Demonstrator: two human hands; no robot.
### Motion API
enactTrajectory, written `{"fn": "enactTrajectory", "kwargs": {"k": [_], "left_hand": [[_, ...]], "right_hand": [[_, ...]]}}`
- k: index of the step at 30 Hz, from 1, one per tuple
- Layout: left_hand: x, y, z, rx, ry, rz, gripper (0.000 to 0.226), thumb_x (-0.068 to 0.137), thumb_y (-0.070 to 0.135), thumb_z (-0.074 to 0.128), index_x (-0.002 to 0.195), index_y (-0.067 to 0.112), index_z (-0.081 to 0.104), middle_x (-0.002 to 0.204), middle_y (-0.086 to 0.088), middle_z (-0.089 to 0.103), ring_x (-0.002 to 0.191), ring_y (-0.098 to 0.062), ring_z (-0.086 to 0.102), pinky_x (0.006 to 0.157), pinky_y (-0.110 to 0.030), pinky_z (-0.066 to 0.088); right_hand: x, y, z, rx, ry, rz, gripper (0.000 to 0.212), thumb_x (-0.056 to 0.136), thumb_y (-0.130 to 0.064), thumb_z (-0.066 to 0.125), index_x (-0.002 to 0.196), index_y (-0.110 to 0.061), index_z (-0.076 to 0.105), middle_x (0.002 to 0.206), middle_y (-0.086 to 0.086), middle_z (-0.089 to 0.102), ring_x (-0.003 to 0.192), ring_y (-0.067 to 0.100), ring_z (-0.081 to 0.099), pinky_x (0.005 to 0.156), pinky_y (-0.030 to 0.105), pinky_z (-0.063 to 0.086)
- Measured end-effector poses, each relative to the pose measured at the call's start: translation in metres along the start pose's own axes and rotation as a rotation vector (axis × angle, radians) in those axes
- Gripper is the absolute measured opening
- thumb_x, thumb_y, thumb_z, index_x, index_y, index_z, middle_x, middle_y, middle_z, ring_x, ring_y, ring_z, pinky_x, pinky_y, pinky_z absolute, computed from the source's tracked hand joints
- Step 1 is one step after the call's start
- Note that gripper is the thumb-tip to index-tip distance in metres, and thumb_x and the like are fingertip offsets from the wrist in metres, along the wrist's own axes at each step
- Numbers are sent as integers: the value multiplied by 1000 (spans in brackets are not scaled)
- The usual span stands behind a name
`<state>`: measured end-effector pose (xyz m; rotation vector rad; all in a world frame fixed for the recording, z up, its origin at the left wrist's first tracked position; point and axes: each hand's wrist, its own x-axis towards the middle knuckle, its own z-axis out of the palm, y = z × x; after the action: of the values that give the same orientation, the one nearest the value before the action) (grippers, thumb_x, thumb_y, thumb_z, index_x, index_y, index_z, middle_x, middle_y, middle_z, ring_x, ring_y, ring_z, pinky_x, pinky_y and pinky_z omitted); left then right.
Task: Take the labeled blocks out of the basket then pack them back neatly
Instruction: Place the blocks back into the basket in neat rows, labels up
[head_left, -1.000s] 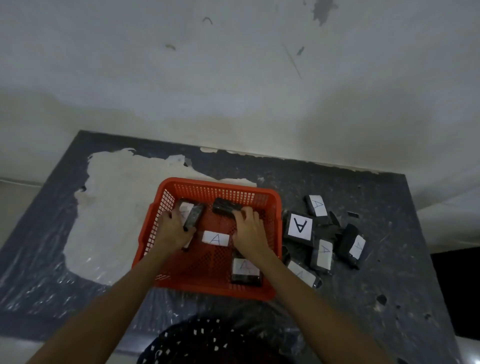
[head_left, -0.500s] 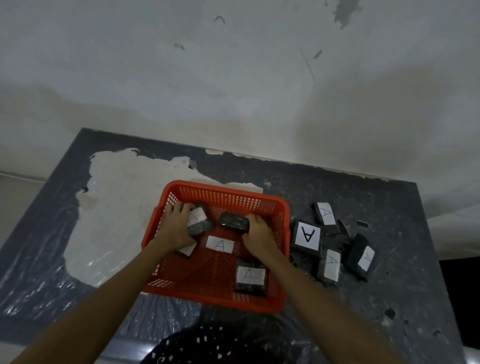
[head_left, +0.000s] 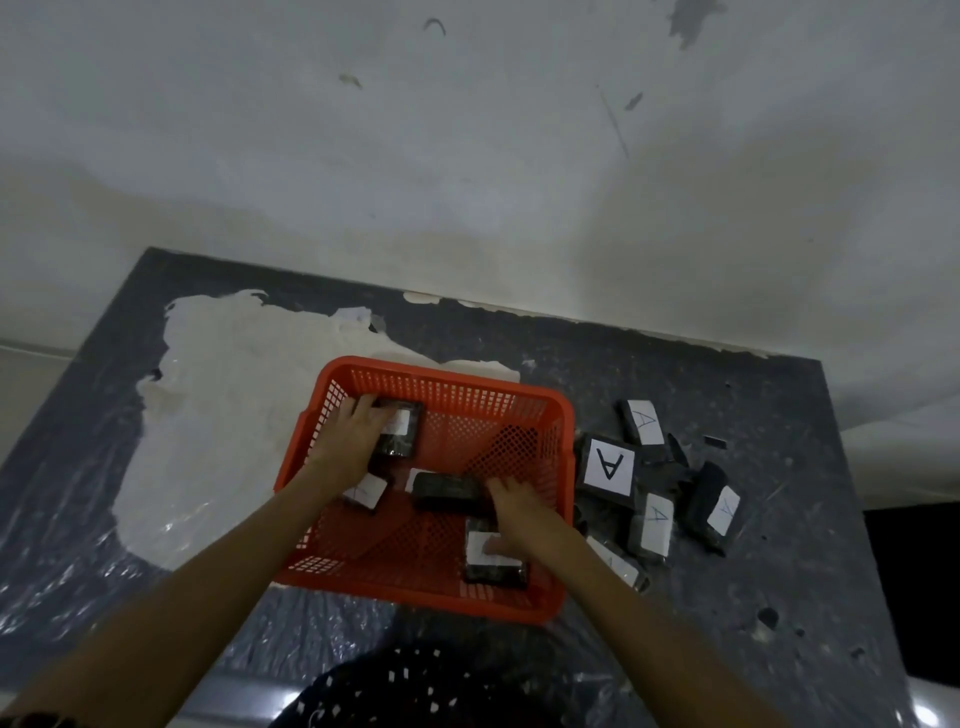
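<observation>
An orange mesh basket (head_left: 447, 373) stands mid-table. My left hand (head_left: 350, 439) lies over a black block with a white label (head_left: 404, 434), flat in the basket's back left corner. My right hand (head_left: 514, 512) has its fingers on the right end of a dark block (head_left: 448, 491) with no label showing, lying mid-basket. Its thumb rests on the label of a front block (head_left: 494, 564). Another labeled block (head_left: 368, 492) lies beneath my left wrist. Several blocks marked A are heaped right of the basket, the largest label (head_left: 609, 467) among them.
The grey table has a big white peeled patch (head_left: 223, 410) left of the basket. A pale wall (head_left: 467, 182) rises right behind the table. The table's right edge (head_left: 852, 493) drops into dark space. My dark spotted clothing (head_left: 415, 691) fills the bottom middle.
My left hand has laid its labeled block flat in the back left corner. My right hand has brought the dark block from the back of the basket toward the middle.
</observation>
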<state>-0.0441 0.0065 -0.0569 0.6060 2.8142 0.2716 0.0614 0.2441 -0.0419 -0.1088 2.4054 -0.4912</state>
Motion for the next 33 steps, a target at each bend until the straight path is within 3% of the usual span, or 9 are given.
{"fn": "enactTrajectory", "kwargs": {"k": [4, 7, 9, 12, 16, 20, 24, 28, 33], "left_hand": [[-23, 27, 9, -210, 16, 152, 51, 77, 23, 61, 126, 19, 47, 132, -5, 49, 121, -22, 41, 105, -44, 35], [-42, 47, 23, -323, -99, 189, 53, 78, 28, 64, 128, 23, 45, 126, 1, 53, 117, -17, 42, 104, -39, 33], [-48, 48, 33, -344, -91, 160, 49, 77, 21, 64, 124, 21, 48, 121, -3, 57, 111, -18, 47, 100, -41, 38], [-53, 44, 37, -427, -64, 61, 46, 73, 19, 62, 117, 18, 53, 113, -6, 60, 105, -21, 52, 95, -38, 42], [-63, 37, 37, -460, -138, 45, 50, 69, 19, 59, 119, 19, 54, 126, -5, 56, 116, -21, 47, 101, -37, 41], [-69, 28, 34, -420, -121, 46, 56, 70, 4, 57, 123, 22, 51, 135, -1, 47, 126, -21, 37, 108, -43, 34], [-67, 10, 25, -174, 42, 14, 58, 66, 12, 76, 120, 14, 56, 128, -13, 55, 117, -35, 49, 95, -52, 45], [-65, -2, 24, -93, -22, -17, 64, 62, 24, 82, 120, 12, 57, 128, -14, 56, 116, -35, 52, 93, -48, 47], [-62, -3, 22, -26, -36, -38, 60, 67, 19, 77, 122, 17, 54, 134, -10, 50, 122, -32, 46, 100, -49, 40]], "right_hand": [[-8, -2, 11, -176, -19, -6, 82, 80, -3, 64, 146, -11, 17, 139, 18, 34, 124, 35, 35, 105, 44, 34], [-11, -4, 4, -71, -26, -29, 61, 80, -1, 64, 136, -8, 38, 133, 16, 43, 118, 31, 43, 98, 37, 40], [-15, -6, -15, 43, -52, -38, 39, 81, -4, 66, 118, -9, 54, 113, 8, 54, 106, 26, 54, 83, 29, 45], [-19, -3, -51, 198, 25, 2, 16, 83, -14, 67, 97, -13, 58, 93, 0, 58, 83, 16, 57, 71, 28, 48], [5, 6, -75, 393, 259, 66, 30, 86, -5, 61, 114, -15, 56, 110, 7, 57, 96, 22, 56, 79, 31, 46], [39, 4, -61, 490, 252, 88, 35, 85, -5, 63, 119, -13, 57, 128, 11, 56, 111, 23, 55, 91, 28, 44], [49, 2, -31, 397, 312, 155, 56, 83, -16, 68, 134, -21, 46, 146, 7, 27, 131, 30, 34, 112, 43, 29], [47, 0, -18, 233, 273, 56, 71, 78, -32, 73, 140, -17, 41, 142, 8, 23, 128, 32, 26, 111, 43, 24], [58, -17, -15, 59, 266, -88, 71, 77, -23, 74, 139, -10, 42, 146, 15, 22, 130, 35, 25, 111, 47, 30]]}}
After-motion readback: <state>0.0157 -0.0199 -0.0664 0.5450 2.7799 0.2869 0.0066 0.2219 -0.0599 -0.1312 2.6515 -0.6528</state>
